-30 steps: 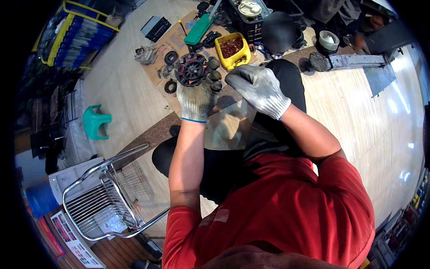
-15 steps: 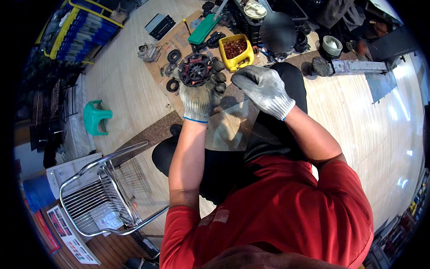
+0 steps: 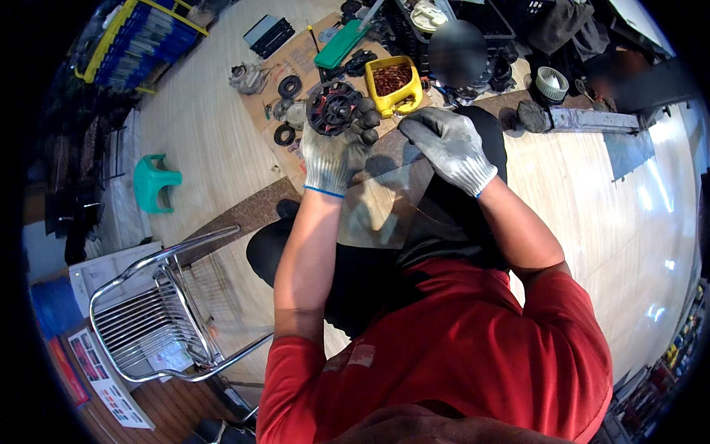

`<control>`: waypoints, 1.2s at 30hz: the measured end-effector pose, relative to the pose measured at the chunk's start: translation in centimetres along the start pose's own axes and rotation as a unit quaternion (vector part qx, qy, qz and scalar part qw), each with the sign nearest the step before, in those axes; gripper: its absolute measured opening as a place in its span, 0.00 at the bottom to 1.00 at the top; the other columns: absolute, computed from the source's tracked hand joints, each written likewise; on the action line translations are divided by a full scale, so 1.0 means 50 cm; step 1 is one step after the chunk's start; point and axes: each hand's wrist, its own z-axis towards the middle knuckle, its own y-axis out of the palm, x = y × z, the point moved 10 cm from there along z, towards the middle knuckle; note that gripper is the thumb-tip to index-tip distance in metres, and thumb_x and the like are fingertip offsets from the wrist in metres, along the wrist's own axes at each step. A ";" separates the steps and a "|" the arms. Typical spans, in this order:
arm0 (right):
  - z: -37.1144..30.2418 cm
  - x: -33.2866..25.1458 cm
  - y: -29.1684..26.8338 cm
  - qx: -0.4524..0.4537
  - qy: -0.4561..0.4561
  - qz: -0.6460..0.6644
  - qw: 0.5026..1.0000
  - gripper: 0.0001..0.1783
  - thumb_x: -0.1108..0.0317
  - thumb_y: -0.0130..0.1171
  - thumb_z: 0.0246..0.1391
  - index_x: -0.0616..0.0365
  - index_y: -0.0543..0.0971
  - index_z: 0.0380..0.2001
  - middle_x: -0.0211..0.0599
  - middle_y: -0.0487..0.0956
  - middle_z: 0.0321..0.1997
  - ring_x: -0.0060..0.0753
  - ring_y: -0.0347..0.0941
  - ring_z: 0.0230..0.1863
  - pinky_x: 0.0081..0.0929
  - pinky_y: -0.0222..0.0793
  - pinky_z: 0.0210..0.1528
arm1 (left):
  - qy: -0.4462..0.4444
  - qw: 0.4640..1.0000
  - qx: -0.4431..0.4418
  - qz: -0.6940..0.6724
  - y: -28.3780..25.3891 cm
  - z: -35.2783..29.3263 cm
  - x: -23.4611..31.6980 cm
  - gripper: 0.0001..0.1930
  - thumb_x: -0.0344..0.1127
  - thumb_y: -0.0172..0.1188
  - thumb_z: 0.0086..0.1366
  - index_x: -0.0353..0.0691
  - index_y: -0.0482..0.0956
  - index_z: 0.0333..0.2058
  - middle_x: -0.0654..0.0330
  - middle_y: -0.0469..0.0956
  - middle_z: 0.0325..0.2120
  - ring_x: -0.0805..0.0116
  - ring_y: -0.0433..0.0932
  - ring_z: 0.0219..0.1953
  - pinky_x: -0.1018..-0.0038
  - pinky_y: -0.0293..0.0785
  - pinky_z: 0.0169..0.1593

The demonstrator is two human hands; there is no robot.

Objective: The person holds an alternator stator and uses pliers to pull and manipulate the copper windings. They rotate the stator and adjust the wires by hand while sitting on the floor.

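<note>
My left hand, in a soiled white work glove, holds up a round black-and-red spoked part, its fingers curled around the right side. A little to the right is my gloved right hand, fingers drawn together. Whatever it pinches, if anything, is too small to make out. Just beyond the fingertips stands a cut-open yellow jug with many small copper-red pieces in it. Black rings lie on a cardboard sheet to the left of the round part.
A green case and a metal housing lie beyond my hands. At the right are a white fan wheel and a grey metal beam. A green stool and a chrome-framed chair stand at left.
My right hand has shifted slightly to the right, away from the round part. My left hand still holds that part, now turned a little. The whole view has shifted slightly.
</note>
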 end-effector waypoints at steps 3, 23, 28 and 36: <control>0.004 0.021 -0.009 0.001 0.057 -0.033 0.998 0.19 0.52 0.58 0.59 0.55 0.84 0.45 0.47 0.83 0.43 0.49 0.81 0.44 0.37 0.75 0.46 | -0.024 0.999 -0.027 -0.017 -0.011 0.018 -0.005 0.32 0.64 0.36 0.71 0.40 0.76 0.47 0.47 0.83 0.34 0.52 0.82 0.30 0.64 0.76 0.26; 0.040 -0.125 0.023 0.148 -0.276 -0.073 0.947 0.13 0.62 0.63 0.54 0.56 0.83 0.40 0.39 0.82 0.33 0.42 0.79 0.35 0.37 0.75 0.38 | 0.022 0.999 0.019 -0.041 -0.003 0.013 -0.034 0.28 0.56 0.43 0.75 0.35 0.75 0.55 0.49 0.79 0.50 0.52 0.78 0.53 0.50 0.74 0.60; 0.009 -0.150 0.074 0.124 -0.304 -0.249 0.911 0.11 0.59 0.61 0.54 0.51 0.82 0.38 0.33 0.76 0.23 0.39 0.77 0.28 0.37 0.72 0.32 | 0.065 0.997 0.037 0.013 -0.016 0.010 -0.013 0.26 0.54 0.47 0.75 0.33 0.75 0.52 0.50 0.81 0.44 0.55 0.81 0.44 0.59 0.79 0.53; -0.071 -0.160 0.077 -0.005 -0.366 -0.131 0.921 0.15 0.67 0.67 0.46 0.53 0.85 0.41 0.35 0.82 0.32 0.37 0.79 0.36 0.34 0.73 0.42 | 0.118 0.988 -0.067 0.080 -0.024 0.023 0.013 0.19 0.46 0.54 0.73 0.36 0.74 0.51 0.52 0.81 0.40 0.59 0.83 0.33 0.62 0.83 0.37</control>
